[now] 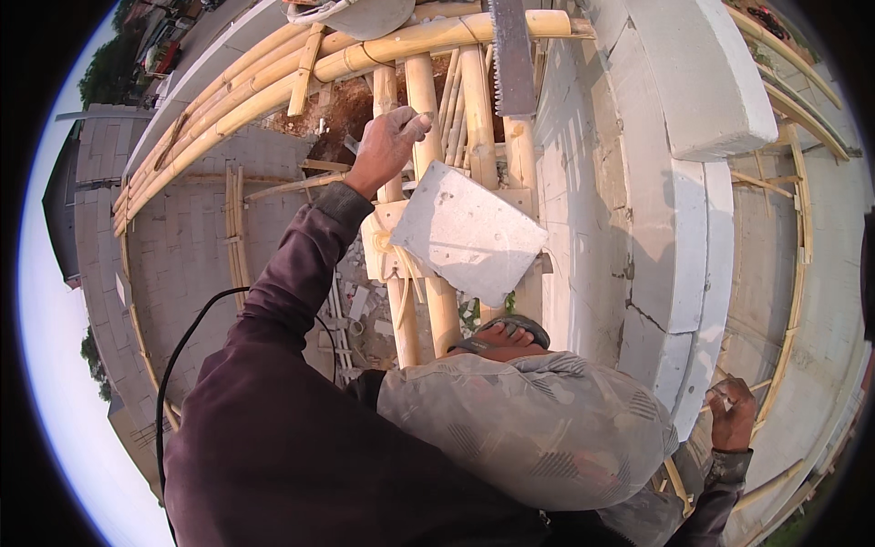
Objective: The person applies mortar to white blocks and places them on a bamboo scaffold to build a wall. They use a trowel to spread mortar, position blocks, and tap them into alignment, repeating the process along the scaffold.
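Note:
My left hand (387,150) is held above the bamboo poles with its fingers curled in. Whatever it may hold is hidden. Just below and to its right, apart from it, a pale, roughly rectangular piece of lightweight block (469,230) lies tilted across the poles. A toothed saw blade (513,64) reaches in from the top, to the right of the left hand. Beyond the wall at the lower right is my right hand (732,417), closed. Its fingers may pinch something small, too little to make out.
Bamboo poles (478,114) and a small plank (375,255) form a platform high above rubble. My sandalled foot (510,335) is on it. A block wall (652,242) runs along the right, with a large block (706,82) on top. A pale bucket (360,18) stands at the top. A black cable (171,365) hangs left.

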